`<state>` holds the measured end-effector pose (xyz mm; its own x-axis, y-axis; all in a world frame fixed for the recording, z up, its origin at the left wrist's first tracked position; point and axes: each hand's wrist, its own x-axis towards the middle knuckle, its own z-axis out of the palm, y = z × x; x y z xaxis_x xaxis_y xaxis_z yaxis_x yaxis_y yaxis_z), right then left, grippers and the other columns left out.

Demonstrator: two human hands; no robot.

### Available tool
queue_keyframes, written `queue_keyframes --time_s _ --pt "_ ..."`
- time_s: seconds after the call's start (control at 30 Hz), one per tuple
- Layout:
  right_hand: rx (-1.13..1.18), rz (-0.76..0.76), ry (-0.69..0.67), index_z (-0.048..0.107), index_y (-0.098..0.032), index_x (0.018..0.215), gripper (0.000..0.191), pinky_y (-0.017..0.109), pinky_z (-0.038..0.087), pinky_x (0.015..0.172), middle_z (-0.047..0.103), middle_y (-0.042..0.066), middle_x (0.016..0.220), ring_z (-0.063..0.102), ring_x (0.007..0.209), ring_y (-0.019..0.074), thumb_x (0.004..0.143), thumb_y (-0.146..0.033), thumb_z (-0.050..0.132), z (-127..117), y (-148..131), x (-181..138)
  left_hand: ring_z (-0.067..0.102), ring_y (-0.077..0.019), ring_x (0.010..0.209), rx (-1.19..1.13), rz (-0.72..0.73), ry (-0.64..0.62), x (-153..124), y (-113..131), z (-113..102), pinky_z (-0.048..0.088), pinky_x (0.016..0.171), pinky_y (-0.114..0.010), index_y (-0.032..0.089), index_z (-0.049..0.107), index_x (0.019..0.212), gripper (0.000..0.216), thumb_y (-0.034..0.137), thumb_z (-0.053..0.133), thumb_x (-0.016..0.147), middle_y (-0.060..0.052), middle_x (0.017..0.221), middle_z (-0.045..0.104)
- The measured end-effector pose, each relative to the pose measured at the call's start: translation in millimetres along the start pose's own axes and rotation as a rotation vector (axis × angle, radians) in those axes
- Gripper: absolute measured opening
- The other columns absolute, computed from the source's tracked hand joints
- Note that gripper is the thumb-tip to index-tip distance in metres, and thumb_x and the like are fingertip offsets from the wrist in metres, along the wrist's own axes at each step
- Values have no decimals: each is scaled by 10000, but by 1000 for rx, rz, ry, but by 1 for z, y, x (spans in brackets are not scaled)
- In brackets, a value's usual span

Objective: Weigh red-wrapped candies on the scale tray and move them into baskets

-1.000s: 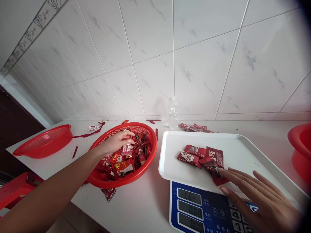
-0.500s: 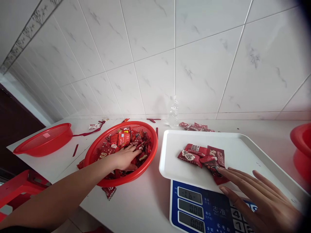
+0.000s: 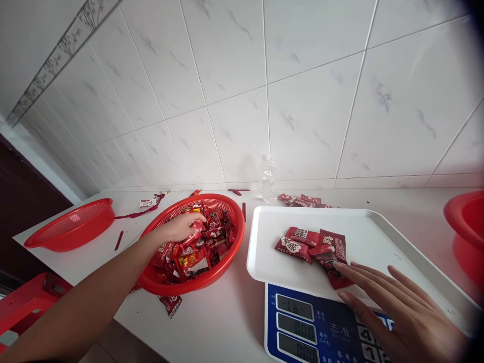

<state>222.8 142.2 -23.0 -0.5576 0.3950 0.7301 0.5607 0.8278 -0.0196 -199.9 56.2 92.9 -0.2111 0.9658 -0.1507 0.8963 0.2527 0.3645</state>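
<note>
My left hand (image 3: 185, 225) is inside a red plastic basket (image 3: 236, 254) full of small red candy packets (image 3: 191, 262). Its fingers are curled, closed on a shiny red candy packet (image 3: 196, 229) partly hidden beneath them. Over the near side of the white tray (image 3: 260, 252) on a blue kitchen scale (image 3: 336, 310), my right hand (image 3: 404, 307) stretches out flat with its fingers apart. Its fingertips reach the edge of several dark red packets (image 3: 302, 244) lying on the tray. That hand also covers part of the keypad.
Behind the tray stand a clear plastic bottle (image 3: 268, 179) and a row of packets (image 3: 304, 200). A second red basket (image 3: 71, 232) sits at the left, another red container (image 3: 467, 222) at the right. One packet (image 3: 171, 304) lies before the full basket; a red stool (image 3: 34, 302) stands below.
My left hand has lifted and drawn back from lying spread on the pile, its fingers now curled around a packet. Packets beneath have come into sight. The right hand stays nearly still.
</note>
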Motion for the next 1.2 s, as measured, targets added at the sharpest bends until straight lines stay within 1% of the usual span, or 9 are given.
queue_keyframes --time_s 0.17,0.33,0.47,0.63,0.77,0.87,1.03,1.13,1.2 --pt "12 7 0 443 -264 1290 424 520 396 925 677 65 1086 643 967 271 898 -421 410 2 1 -2 502 -246 1198 -106 1 69 -4 -2 -8 410 974 -354 262 573 1148 391 334 527 767 -25 1240 595" --pt "21 -10 11 440 -262 1293 423 533 390 913 681 74 1074 648 945 285 899 -411 405 2 2 -2 508 -214 1192 -117 32 70 -6 -4 -2 411 969 -322 284 551 1175 386 334 504 796 -4 1284 561" --pt "27 -9 10 442 -261 1293 423 528 389 916 677 74 1083 646 952 287 898 -409 410 3 2 -2 579 -198 1037 -19 71 115 -7 1 3 453 854 -291 261 580 1085 298 331 476 815 -15 1155 615" --pt "40 12 -3 426 -275 1311 443 530 383 936 673 66 1099 641 972 284 890 -416 420 4 3 -3 556 -182 756 253 59 283 -13 15 9 407 624 -276 217 521 759 182 369 452 833 -24 890 584" --pt "46 22 -20 422 -286 1318 455 526 379 952 667 57 1116 635 988 275 885 -423 430 5 5 -6 523 -173 625 330 -18 95 -18 23 18 322 518 -256 223 471 731 226 434 510 801 7 709 553" --pt "40 15 -11 443 -273 1303 443 530 382 947 670 64 1109 640 979 277 889 -430 422 6 4 -5 544 -183 666 368 -36 20 -19 24 26 318 524 -254 224 483 768 166 366 569 758 -5 785 574" --pt "19 19 16 504 -247 1225 364 515 437 892 696 63 1050 661 935 262 917 -410 398 -7 -8 8 582 -186 752 214 -13 100 -16 30 25 402 621 -260 235 515 868 126 226 516 743 8 835 604" --pt "30 51 -17 545 -235 1168 306 499 465 878 702 56 1046 662 944 244 918 -363 425 -20 -16 18 595 -197 793 81 39 262 -12 48 17 447 669 -286 225 531 867 131 274 513 747 -4 870 619" --pt "40 83 -44 578 -236 1126 276 505 465 892 701 56 1051 662 949 238 915 -340 435 -26 -20 22 607 -192 779 -96 71 284 -11 69 15 478 666 -295 224 545 911 188 325 531 754 -7 861 629"
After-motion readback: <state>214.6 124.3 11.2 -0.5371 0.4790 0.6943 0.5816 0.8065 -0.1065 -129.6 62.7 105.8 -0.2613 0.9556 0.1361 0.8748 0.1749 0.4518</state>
